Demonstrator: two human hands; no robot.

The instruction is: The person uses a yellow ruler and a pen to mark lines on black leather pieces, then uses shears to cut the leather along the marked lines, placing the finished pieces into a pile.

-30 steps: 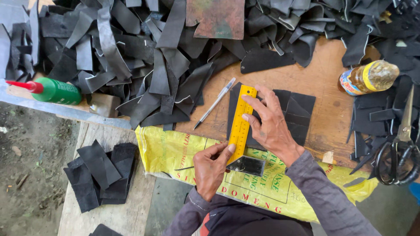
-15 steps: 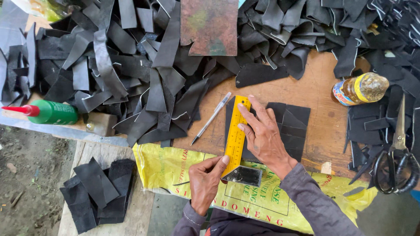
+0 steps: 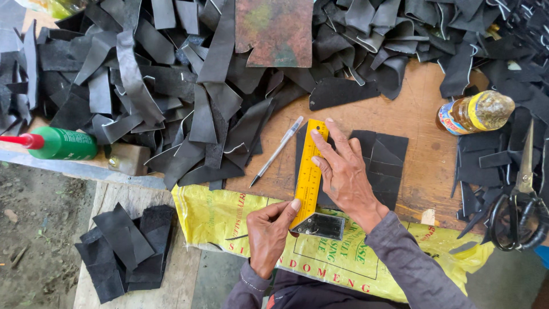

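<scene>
A yellow square ruler with a black metal base lies on a flat black leather piece on the wooden bench. My right hand rests flat on the ruler and the leather, fingers stretched out, pinning the ruler down. My left hand is below it, thumb against the ruler's left edge near the base. Its fingers pinch a thin dark stick-like tool that pokes out to the left. A silver pen lies loose just left of the ruler.
A big pile of black leather strips covers the bench's back, with a rusty plate on it. An oil bottle and black scissors lie to the right, a green glue bottle to the left. A yellow sack drapes the front edge.
Both hands stay at the ruler; my left hand has shifted slightly along its left edge. The view has drifted and come closer.
</scene>
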